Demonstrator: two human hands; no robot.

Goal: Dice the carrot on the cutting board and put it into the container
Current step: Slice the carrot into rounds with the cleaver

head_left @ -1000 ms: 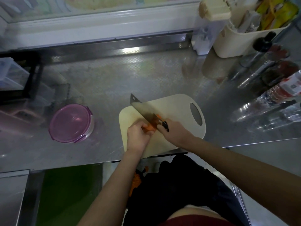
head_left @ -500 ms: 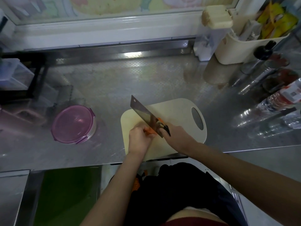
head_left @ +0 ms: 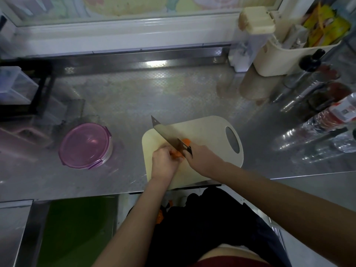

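Observation:
A cream cutting board lies at the counter's front edge. On it my left hand holds down an orange carrot, most of it hidden under my fingers. My right hand grips the dark handle of a cleaver, whose wide blade slants to the upper left and meets the carrot just right of my left fingers. A small orange piece shows behind the blade. A round container with a purple lid, shut, sits on the counter left of the board.
The steel counter runs back to a window sill. Bottles stand along the right side, with a cream caddy and a white dispenser at the back right. Clear plastic boxes and a black rack are at the left.
The cleaver blade rose off the carrot half a second ago and has come back down onto it. My left hand stays on the carrot.

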